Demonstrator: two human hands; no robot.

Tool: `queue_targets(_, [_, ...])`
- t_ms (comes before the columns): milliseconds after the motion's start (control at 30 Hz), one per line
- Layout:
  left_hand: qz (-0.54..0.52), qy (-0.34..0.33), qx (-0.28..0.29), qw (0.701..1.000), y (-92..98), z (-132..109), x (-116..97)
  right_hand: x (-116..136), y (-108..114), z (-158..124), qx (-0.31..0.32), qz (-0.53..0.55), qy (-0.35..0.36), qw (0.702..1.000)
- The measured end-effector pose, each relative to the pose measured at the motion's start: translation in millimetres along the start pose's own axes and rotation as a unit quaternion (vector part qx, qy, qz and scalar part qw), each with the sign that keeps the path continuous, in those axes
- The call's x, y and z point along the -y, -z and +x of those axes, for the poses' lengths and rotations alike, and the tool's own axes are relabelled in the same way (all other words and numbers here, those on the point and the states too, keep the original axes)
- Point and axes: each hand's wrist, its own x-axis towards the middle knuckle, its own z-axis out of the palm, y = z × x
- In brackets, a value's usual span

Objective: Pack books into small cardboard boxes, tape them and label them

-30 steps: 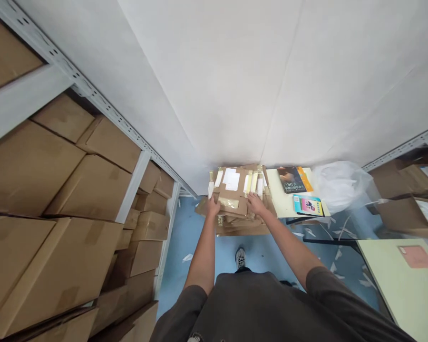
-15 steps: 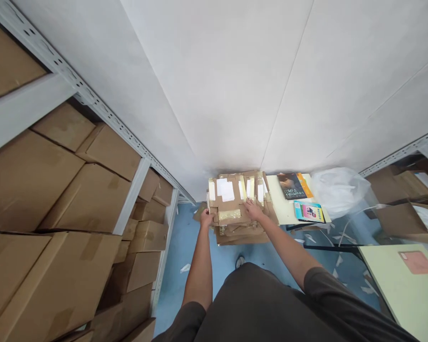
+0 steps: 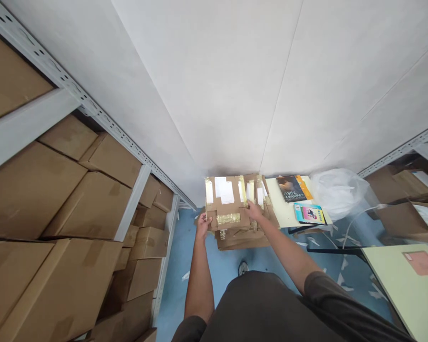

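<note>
One flattened cardboard carton [image 3: 225, 202] is being held by the left hand [image 3: 203, 226], curled round its lower left corner, while the spread, open fingers [image 3: 251, 208] of the right hand [image 3: 255, 213] are being laid on its upper face. Strips of yellowish tape [image 3: 228, 218] and white labels [image 3: 221, 187] are being carried on that face, so neither is shown removed. A stack of cardboard pieces [image 3: 240, 241] is being kept beneath the carton, beside a pale desk [image 3: 285, 216] bearing two books [image 3: 294, 188] and a plastic bag [image 3: 337, 194]. Much of the stack is being hidden by the carton and hands, so its layers cannot be counted, and its support cannot be made out. The firmness of the left hand's grip is also not being shown clearly.
</note>
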Motion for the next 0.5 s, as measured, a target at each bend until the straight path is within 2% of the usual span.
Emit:
queue_targets(133, [-0.030, -0.011, 0.017, 0.999, 4.9, -9.3, -16.8, 17.2, 6.2, 2.1, 0.005, 0.191, -0.011, 0.981])
queue_targets(300, [-0.015, -0.027, 0.036, 0.999, -0.6, -17.9, -42.0, 25.8, 40.8, -9.3, -0.020, 0.342, -0.025, 0.939])
queue_targets(400, [0.018, -0.039, 0.084, 0.995, -24.5, -20.7, -55.1, 20.2, 72.8, -28.1, -0.037, 0.381, -0.027, 0.923])
queue_targets(500, [0.036, -0.062, 0.125, 0.990, -66.5, -22.1, -63.8, 6.1, 111.6, -55.6, -0.064, 0.407, -0.015, 0.911])
